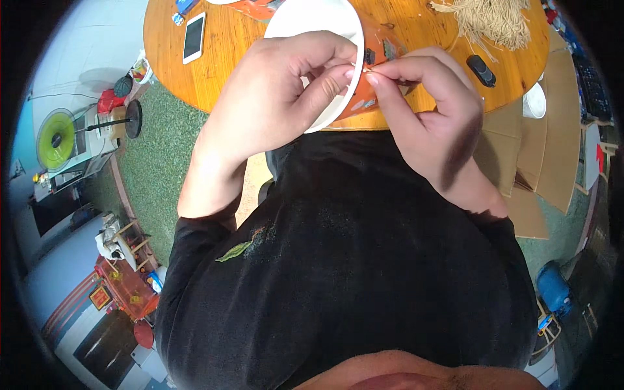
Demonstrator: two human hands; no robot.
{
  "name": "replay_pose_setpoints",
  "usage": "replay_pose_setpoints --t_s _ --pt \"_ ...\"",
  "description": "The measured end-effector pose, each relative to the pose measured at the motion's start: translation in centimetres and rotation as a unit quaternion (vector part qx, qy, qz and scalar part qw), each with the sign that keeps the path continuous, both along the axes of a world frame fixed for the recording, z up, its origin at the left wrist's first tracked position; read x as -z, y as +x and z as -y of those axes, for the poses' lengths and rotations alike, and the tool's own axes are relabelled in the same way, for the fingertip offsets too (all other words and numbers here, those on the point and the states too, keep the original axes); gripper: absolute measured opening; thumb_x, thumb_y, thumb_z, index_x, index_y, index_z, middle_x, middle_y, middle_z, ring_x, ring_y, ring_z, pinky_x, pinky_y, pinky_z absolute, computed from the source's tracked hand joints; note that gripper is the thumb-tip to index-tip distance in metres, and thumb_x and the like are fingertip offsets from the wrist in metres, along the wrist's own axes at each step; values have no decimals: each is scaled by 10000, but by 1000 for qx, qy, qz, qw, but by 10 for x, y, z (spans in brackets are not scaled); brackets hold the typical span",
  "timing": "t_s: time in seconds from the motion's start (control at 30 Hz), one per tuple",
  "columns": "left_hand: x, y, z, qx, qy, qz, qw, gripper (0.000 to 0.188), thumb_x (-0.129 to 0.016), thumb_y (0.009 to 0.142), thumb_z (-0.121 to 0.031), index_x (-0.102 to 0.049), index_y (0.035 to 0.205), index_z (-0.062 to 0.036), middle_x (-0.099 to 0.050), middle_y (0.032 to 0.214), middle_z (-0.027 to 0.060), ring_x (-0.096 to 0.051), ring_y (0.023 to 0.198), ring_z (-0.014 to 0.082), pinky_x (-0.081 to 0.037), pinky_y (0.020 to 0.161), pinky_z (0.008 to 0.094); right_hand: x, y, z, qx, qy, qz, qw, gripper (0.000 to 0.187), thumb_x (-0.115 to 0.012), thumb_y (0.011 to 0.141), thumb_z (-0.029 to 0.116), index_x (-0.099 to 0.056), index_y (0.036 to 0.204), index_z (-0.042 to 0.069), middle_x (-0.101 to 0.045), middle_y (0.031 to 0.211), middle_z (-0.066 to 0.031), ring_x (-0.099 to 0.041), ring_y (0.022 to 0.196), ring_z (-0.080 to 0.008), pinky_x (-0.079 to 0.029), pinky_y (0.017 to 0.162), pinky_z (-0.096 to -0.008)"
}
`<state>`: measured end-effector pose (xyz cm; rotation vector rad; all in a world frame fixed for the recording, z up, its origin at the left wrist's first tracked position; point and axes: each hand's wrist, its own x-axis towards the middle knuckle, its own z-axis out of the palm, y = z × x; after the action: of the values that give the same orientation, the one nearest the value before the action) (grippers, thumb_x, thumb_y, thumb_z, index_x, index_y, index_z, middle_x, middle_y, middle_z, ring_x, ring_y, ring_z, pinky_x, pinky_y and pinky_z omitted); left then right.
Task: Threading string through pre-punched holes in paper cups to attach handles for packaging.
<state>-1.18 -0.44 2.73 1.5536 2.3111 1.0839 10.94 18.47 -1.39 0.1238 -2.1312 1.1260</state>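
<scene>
A bucket [311, 18], white inside with an orange printed outer wall, lies tilted at the near edge of the table, its mouth facing left. My left hand [276, 91] reaches into the mouth. Its thumb and forefinger are pinched together against the inner side of the rim, on something tiny and pale that I cannot make out. Outside the bucket, my right hand [435, 97] pinches a small pale bit close to the rim, opposite the left fingertips. The bit looks like a strand end, but is too small to tell. The right hand's other fingers are curled and partly hidden.
On the round wooden table [227, 84] lie a white phone [194, 38] at the left, a bundle of beige string [497, 23] at the far right and a small black device [481, 70]. Flattened cardboard [526, 201] is on the floor to the right; a green fan [57, 140] stands left.
</scene>
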Motion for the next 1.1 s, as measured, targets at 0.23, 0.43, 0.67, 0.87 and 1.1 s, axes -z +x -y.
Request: replay_pose_setpoints --t_s 0.23,0.43,0.67,0.87,1.1 --pt "18 13 0 -17 108 207 972 157 -672 1042 -69 -733 1172 -7 -769 978 60 -721 888 128 -575 817 279 -6 5 -3 13 77 -22 997 141 -871 796 54 -786 905 84 -708 844 -63 -694 752 -251 -552 670 -347" --pt "24 20 7 -7 134 362 923 189 -611 1087 -47 -713 1230 22 -767 1066 34 -691 987 63 -555 888 226 -5 11 -3 -2 104 -17 994 205 -872 808 16 -818 1001 61 -730 897 -68 -694 776 -214 -551 683 -310" --pt "31 27 5 8 185 406 895 149 -599 1087 -21 -679 1202 27 -756 1067 38 -688 984 61 -548 877 214 -5 15 -2 -19 104 -8 994 228 -877 814 3 -821 1032 38 -745 929 -82 -701 772 -204 -556 682 -292" --pt "34 30 4 -20 230 332 915 134 -586 1081 5 -659 1191 27 -726 1064 36 -671 967 53 -540 854 207 -3 15 -3 -19 65 39 997 185 -869 829 -1 -791 995 24 -741 956 -84 -707 787 -179 -559 692 -287" --pt "32 31 -5 -59 354 250 899 135 -536 1081 28 -621 1186 32 -719 1148 133 -654 948 93 -542 886 261 -4 11 -3 -61 -17 62 996 143 -781 849 -68 -729 953 14 -686 907 -64 -641 726 -137 -512 652 -259"
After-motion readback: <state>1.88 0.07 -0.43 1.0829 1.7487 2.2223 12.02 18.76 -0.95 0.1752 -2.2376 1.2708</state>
